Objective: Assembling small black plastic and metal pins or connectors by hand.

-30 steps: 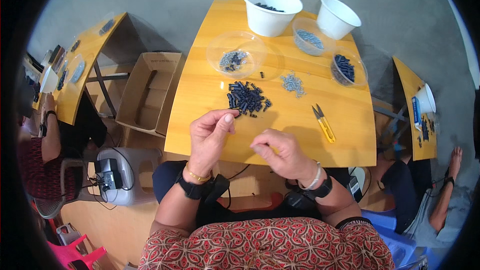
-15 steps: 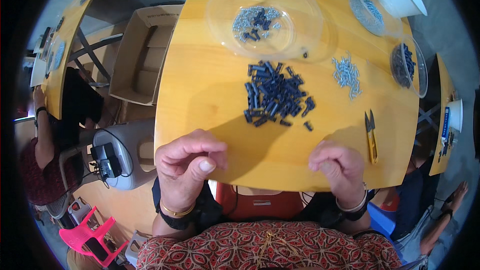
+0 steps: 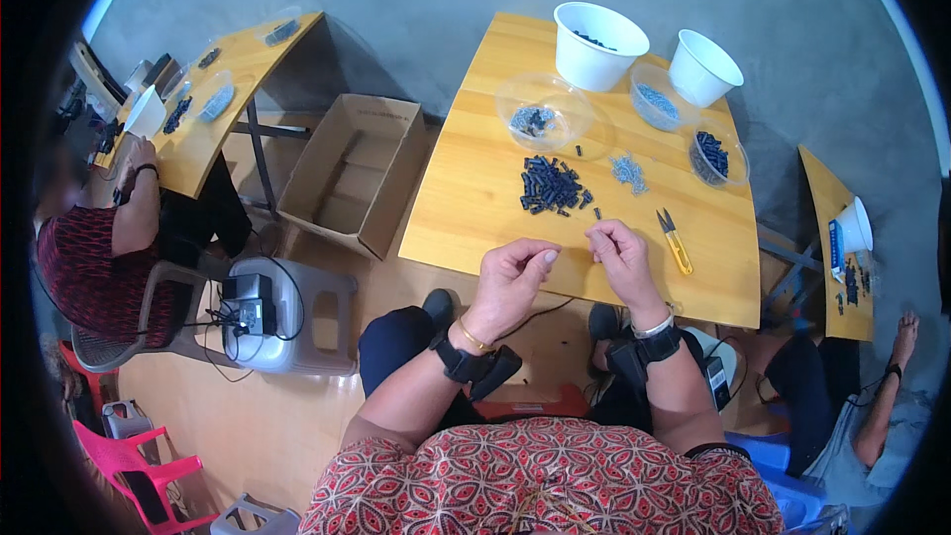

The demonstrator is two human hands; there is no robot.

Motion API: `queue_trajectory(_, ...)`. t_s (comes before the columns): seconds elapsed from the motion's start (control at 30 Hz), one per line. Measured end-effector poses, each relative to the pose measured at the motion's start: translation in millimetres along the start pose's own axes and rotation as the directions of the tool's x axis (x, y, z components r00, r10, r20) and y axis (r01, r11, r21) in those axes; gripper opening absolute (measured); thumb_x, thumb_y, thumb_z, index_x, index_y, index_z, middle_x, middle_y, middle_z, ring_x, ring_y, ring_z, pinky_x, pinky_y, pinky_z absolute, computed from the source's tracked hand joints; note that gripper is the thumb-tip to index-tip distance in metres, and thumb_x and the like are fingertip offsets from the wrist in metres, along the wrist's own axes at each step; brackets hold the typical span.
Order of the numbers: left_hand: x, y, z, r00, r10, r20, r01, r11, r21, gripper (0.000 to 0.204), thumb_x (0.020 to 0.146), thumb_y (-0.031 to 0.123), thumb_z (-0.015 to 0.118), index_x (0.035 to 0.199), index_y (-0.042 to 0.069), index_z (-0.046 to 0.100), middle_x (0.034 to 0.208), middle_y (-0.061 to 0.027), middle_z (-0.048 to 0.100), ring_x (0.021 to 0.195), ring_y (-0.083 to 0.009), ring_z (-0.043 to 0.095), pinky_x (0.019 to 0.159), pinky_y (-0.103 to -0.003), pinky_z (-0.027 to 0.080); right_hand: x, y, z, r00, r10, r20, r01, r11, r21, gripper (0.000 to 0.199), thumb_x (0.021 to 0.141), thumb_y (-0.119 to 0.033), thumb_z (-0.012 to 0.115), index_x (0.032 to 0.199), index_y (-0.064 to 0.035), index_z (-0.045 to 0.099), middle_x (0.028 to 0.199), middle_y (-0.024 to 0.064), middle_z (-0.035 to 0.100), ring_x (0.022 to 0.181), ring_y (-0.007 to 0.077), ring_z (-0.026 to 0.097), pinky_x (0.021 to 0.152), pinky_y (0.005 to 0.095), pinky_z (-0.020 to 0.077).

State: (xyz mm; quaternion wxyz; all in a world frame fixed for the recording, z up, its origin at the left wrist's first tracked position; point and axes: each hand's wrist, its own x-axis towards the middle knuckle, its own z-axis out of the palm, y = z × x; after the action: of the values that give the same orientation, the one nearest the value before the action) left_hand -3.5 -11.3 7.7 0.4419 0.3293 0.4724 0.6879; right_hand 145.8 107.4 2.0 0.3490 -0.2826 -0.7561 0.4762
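Observation:
My left hand (image 3: pixel 510 282) hovers over the table's near edge, fingers curled and thumb pressed to them. Anything inside that pinch is too small to make out. My right hand (image 3: pixel 624 260) is closed likewise, its fingertips just below a single black piece (image 3: pixel 597 212) on the wood. Beyond my hands lies a heap of short black cylindrical parts (image 3: pixel 551 185). Right of the heap is a loose pile of small silvery screw-like pieces (image 3: pixel 628 173). Yellow-handled thread snips (image 3: pixel 676 241) rest to the right of my right hand, blades pointing away.
Clear shallow tubs (image 3: pixel 540 111) hold silvery and black parts; another tub (image 3: pixel 718 157) holds black ones. Two white bowls (image 3: pixel 599 48) (image 3: pixel 703 69) stand at the back. An open cardboard box (image 3: pixel 352 173) is on the floor left. Co-workers sit at tables on both sides.
The view has tilted up and drawn back, showing more wall and floor. My two hands have come closer together. The heaps and snips look unmoved on the table.

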Motion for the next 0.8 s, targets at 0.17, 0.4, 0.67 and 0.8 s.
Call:
queue_trajectory(0.17, 13.3, -5.6, -0.9, 0.948, 0.310, 0.074, -0.311, 0.850, 0.425, 0.009, 0.079, 0.004, 0.062, 0.086, -0.001, 0.064, 0.071, -0.0109, 0.060, 0.066, -0.0209, 0.058, 0.060, -0.029, 0.046, 1.1, -7.7, 1.3, 1.000, 0.004, -0.008, -0.004, 0.997, -0.071, 0.012, 0.088, -0.012, 0.055, 0.088, -0.0004, 0.058, 0.067, -0.0001, 0.054, 0.062, 0.0069, 0.050, 0.057, 0.0209, 0.0415)
queue_trajectory(0.4, 22.5, 5.3, -26.8, 0.838, 0.546, -0.001, -0.329, 0.507, 0.797, 0.015, 0.071, 0.005, 0.065, 0.086, 0.002, 0.065, 0.081, -0.0113, 0.059, 0.081, -0.0294, 0.054, 0.075, -0.038, 0.042, 30.0, -19.5, 2.6, 0.995, -0.089, 0.049, 0.099, 0.958, -0.270, 0.006, 0.084, -0.007, 0.056, 0.087, -0.0014, 0.058, 0.070, 0.0059, 0.056, 0.061, 0.0153, 0.053, 0.056, 0.0268, 0.0427)
queue_trajectory(0.67, 20.7, 10.2, -26.3, 0.922, 0.362, 0.133, -0.208, 0.176, 0.962, 0.064, 0.069, 0.026, 0.071, 0.122, -0.001, 0.046, 0.125, -0.0165, 0.044, 0.116, -0.0386, 0.038, 0.098, -0.050, 0.026, 77.9, -31.6, 14.4, 0.899, -0.332, 0.284, 0.437, 0.714, -0.547, 0.015, 0.072, 0.002, 0.059, 0.085, -0.0035, 0.056, 0.079, 0.0124, 0.052, 0.079, 0.0323, 0.052, 0.069, 0.0388, 0.0433)
queue_trajectory(0.8, 23.0, 8.1, -21.3, 0.935, 0.316, 0.164, -0.215, 0.136, 0.967, 0.069, 0.071, 0.033, 0.069, 0.125, -0.002, 0.042, 0.128, -0.0165, 0.042, 0.118, -0.0389, 0.037, 0.099, -0.055, 0.024, 79.1, -31.0, 16.5, 0.862, -0.338, 0.379, 0.504, 0.658, -0.560, 0.014, 0.071, 0.001, 0.060, 0.083, -0.0035, 0.055, 0.080, 0.0113, 0.051, 0.081, 0.0307, 0.051, 0.071, 0.0385, 0.0426)
